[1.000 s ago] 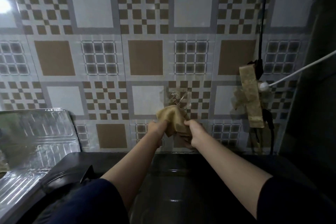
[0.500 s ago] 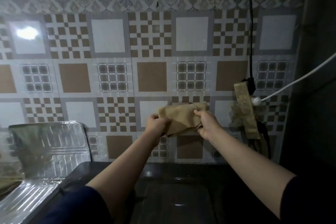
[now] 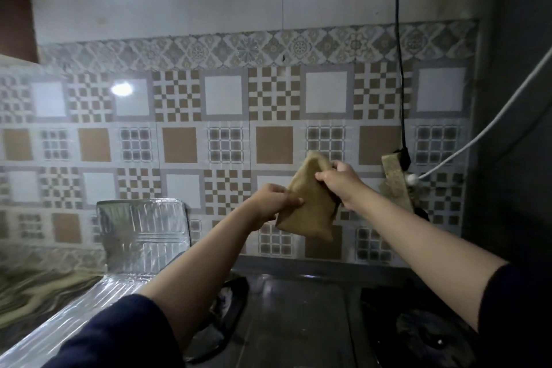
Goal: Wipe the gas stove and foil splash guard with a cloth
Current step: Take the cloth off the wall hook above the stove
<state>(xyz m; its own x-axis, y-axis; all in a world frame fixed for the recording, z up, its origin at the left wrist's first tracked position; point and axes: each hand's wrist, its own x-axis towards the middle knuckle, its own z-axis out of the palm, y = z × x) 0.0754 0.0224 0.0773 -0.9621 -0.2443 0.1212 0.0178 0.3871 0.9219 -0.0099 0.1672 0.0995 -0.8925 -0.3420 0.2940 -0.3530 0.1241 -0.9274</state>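
A tan cloth point(image 3: 309, 203), folded into a wedge, hangs in the air in front of the tiled wall, above the dark gas stove point(image 3: 298, 317). My left hand point(image 3: 276, 199) pinches its lower left edge. My right hand point(image 3: 339, 181) grips its upper right corner. The shiny foil splash guard point(image 3: 143, 227) stands upright at the stove's left side, with another foil panel lying flat along the lower left. A burner point(image 3: 430, 337) shows dimly at the lower right, partly behind my right arm.
A black cable point(image 3: 398, 54) hangs down the wall to a taped-over socket point(image 3: 394, 185) at the right, with a white cord point(image 3: 490, 125) running off to the right. A marbled counter point(image 3: 35, 287) lies at the left. A dark wall closes the right side.
Both hands have lifted the cloth higher and to the right, and folded it from a flat spread into a narrower wedge. The view has tilted upward, showing more wall.
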